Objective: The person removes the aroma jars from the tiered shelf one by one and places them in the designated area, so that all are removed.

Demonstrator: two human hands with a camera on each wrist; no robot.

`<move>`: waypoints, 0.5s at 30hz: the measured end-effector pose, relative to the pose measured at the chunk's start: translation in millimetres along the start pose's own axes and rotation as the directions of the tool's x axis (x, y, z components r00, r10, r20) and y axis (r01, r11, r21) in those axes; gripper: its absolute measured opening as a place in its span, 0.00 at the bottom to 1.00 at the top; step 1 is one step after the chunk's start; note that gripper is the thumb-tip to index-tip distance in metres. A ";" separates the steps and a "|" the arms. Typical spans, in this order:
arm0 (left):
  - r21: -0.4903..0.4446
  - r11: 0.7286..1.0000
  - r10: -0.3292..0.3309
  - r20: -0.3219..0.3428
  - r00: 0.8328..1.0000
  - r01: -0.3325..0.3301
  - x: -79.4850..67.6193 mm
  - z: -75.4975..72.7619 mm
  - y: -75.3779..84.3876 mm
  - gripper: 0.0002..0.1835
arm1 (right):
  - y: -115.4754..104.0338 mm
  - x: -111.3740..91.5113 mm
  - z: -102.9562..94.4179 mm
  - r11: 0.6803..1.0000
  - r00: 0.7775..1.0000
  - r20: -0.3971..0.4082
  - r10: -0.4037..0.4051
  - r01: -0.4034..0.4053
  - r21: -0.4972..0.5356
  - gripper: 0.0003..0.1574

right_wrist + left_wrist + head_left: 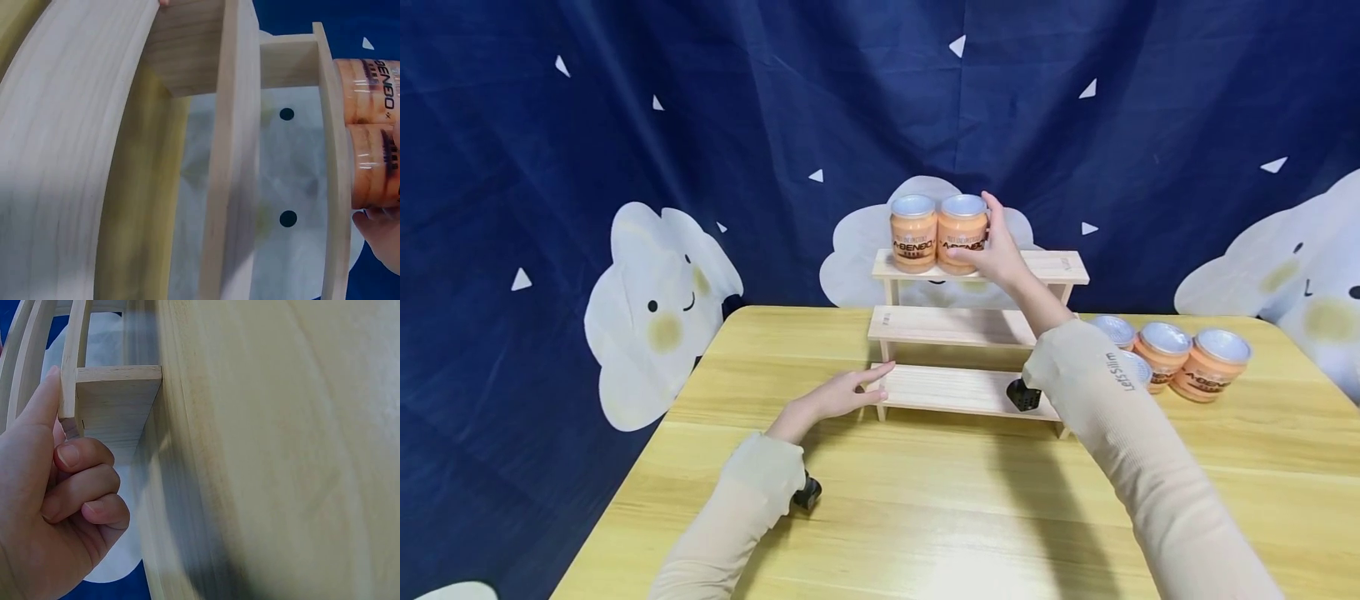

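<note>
A pale wooden three-tier shelf [951,325] stands on the table. Two orange jars with silvery lids sit side by side at the left of its top tier. My right hand [1002,257] grips the right-hand jar [961,227], thumb across the front and fingers around its far side. The other jar [913,237] stands close beside it; both also show in the right wrist view. At the lowest tier's left end, my left hand [835,397] holds the board. In the left wrist view, its thumb and curled fingers pinch the board's end [70,422].
Several more orange jars [1213,367] are grouped on the table [880,500] right of the shelf, partly behind my right sleeve [1120,417]. A dark blue curtain [760,125] with cloud figures hangs right behind the shelf.
</note>
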State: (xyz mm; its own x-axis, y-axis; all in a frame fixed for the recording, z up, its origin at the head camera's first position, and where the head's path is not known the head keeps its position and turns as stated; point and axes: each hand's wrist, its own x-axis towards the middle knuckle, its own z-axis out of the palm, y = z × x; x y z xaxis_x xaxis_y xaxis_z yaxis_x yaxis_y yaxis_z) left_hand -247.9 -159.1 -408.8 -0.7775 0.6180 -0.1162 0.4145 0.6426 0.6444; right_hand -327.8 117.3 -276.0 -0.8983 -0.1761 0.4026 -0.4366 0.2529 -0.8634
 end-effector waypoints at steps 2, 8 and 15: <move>-0.012 1.000 -0.002 -0.001 1.000 0.002 -0.4 0.6 0.0 0.31 | -4.6 -2.0 2.7 1.000 1.000 -0.014 0.007 -0.007 -0.015 0.61; -0.017 1.000 0.010 -0.001 1.000 -0.010 0.1 0.9 0.7 0.32 | -25.9 -15.1 4.4 0.999 0.999 -0.044 0.015 -0.016 -0.035 0.58; -0.006 1.000 0.008 -0.003 1.000 -0.008 0.4 0.9 -0.8 0.32 | -8.0 -21.0 -3.4 0.996 0.998 -0.066 -0.013 0.007 -0.094 0.57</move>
State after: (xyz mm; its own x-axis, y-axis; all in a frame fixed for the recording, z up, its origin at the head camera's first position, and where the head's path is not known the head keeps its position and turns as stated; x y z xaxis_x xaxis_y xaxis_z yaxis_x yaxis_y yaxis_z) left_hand -248.1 -159.0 -410.0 -0.7754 0.6220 -0.1087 0.4181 0.6348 0.6498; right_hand -305.7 122.3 -276.5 -0.8940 -0.1165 0.4327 -0.4452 0.3402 -0.8283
